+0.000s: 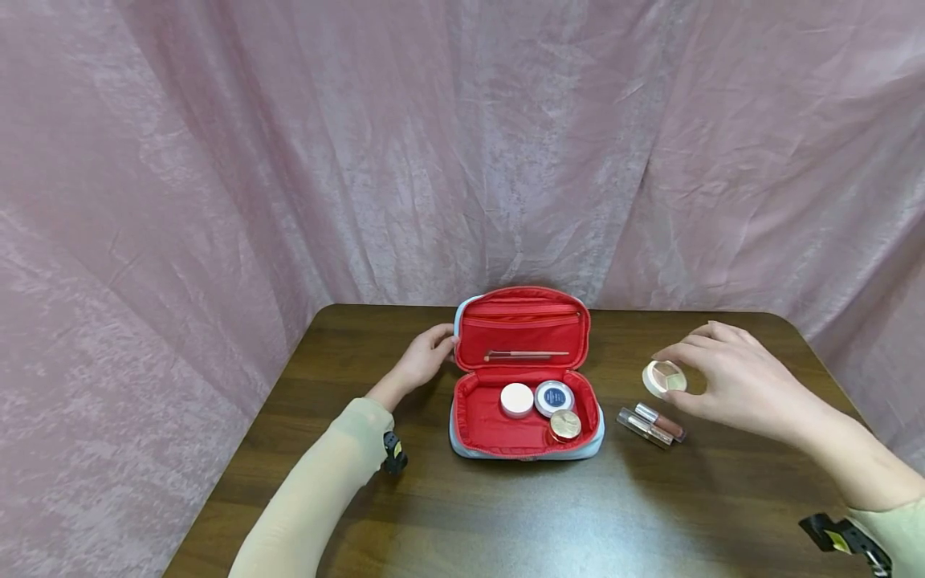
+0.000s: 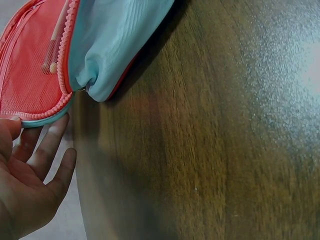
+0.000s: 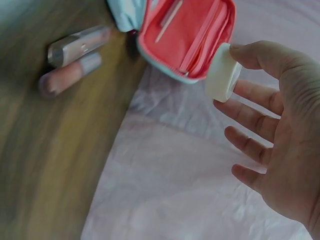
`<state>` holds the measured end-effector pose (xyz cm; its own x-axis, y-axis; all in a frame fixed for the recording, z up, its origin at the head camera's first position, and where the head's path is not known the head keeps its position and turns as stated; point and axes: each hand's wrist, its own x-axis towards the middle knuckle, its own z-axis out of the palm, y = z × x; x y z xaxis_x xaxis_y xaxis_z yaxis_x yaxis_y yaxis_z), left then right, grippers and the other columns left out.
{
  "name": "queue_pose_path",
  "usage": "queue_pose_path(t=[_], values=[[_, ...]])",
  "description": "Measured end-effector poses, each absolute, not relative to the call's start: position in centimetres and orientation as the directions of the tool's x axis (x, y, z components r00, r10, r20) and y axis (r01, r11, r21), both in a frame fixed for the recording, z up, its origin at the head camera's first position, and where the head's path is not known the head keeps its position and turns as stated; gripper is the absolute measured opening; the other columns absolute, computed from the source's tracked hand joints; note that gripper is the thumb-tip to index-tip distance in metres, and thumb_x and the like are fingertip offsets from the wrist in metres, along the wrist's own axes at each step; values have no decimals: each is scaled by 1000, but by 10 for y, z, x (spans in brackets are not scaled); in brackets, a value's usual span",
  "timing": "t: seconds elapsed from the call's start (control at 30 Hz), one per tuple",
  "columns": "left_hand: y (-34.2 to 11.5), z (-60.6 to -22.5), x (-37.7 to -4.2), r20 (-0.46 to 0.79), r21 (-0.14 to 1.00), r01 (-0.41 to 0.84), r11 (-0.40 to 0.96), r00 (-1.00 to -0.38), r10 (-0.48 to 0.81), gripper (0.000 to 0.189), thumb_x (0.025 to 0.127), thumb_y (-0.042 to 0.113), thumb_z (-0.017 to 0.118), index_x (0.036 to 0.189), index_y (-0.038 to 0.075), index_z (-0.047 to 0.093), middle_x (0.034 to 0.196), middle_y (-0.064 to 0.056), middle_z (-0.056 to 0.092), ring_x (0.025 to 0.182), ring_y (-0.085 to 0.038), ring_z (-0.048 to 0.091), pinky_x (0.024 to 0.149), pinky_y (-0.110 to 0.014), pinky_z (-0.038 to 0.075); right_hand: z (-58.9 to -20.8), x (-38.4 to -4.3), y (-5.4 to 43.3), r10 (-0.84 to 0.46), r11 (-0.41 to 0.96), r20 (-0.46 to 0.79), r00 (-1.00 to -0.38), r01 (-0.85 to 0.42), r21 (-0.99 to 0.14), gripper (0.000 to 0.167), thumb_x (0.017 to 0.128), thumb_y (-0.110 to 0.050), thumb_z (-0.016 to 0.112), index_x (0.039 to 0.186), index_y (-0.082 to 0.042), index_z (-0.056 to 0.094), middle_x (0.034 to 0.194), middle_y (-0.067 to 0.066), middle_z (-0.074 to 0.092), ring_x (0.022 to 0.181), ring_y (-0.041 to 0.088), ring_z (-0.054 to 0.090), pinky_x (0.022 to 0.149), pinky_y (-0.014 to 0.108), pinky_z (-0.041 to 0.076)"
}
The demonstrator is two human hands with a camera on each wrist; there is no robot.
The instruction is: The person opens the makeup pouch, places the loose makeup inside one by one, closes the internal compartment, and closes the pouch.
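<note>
A light-blue makeup bag with red lining [image 1: 477, 413] stands unzipped, its lid raised at the back. My left hand [image 1: 421, 360] pinches the left edge of that lid [image 2: 42, 120], thumb in front and fingers behind. Over the table, to the right of the bag, my right hand [image 1: 740, 381] holds a round white makeup palette [image 1: 663, 378] between thumb and fingers. Three pale colour sections show on the palette's face. Inside the bag lie a white round jar [image 1: 516, 400], a round case with a blue centre [image 1: 554, 397] and a gold-lidded jar [image 1: 565, 425].
Two lip gloss tubes, one clear [image 1: 645, 429] and one pinkish brown [image 1: 662, 423], lie side by side on the wooden table [image 1: 535, 522] right of the bag. Thin brushes [image 1: 531, 354] sit behind the lid's mesh. A pink curtain [image 1: 462, 160] hangs behind the table.
</note>
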<state>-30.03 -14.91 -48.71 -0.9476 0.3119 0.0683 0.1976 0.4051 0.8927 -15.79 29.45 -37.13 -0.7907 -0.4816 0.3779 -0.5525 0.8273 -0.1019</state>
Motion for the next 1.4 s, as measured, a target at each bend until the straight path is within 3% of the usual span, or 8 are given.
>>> queue_pose_path(t=[0.17,0.43,0.87,1.23,1.4], values=[[-149,-486,-300,67,893,197,404,-947,314,30,108,15,53,135,3,60,110,-12,69,95,-25,69,93,-49,55,-363,-167,273,-499,814,375,-781,-571,-106,34,72,-31,88,103,-32,75,96,-17,68,102,16,54,88,44,39],[-149,-487,-300,64,906,191,379,-944,324,30,109,14,52,135,3,60,113,-13,68,97,-25,70,94,-51,54,-362,-182,237,-579,756,359,-732,-647,-97,29,75,-34,85,102,-30,76,95,-15,68,102,18,54,91,45,39],[-150,-488,-304,73,914,198,353,-939,337,30,109,15,52,135,2,59,114,-15,67,98,-27,70,95,-54,53,-377,-197,190,-687,662,298,-663,-740,-122,37,71,-29,87,105,-24,75,99,-10,69,107,21,54,97,49,41],[-150,-490,-303,73,909,199,367,-941,331,30,109,16,52,136,4,60,114,-13,67,97,-25,69,94,-51,54,-399,-203,153,-787,555,265,-557,-827,-91,32,72,-25,88,101,-26,75,99,-14,70,108,23,54,93,46,43],[-151,-491,-302,72,906,200,373,-942,329,32,109,17,52,137,4,59,117,-14,67,100,-28,69,95,-52,54,-410,-205,141,-825,514,224,-518,-854,-80,31,73,-21,89,101,-26,76,97,-12,71,109,24,54,97,48,41]])
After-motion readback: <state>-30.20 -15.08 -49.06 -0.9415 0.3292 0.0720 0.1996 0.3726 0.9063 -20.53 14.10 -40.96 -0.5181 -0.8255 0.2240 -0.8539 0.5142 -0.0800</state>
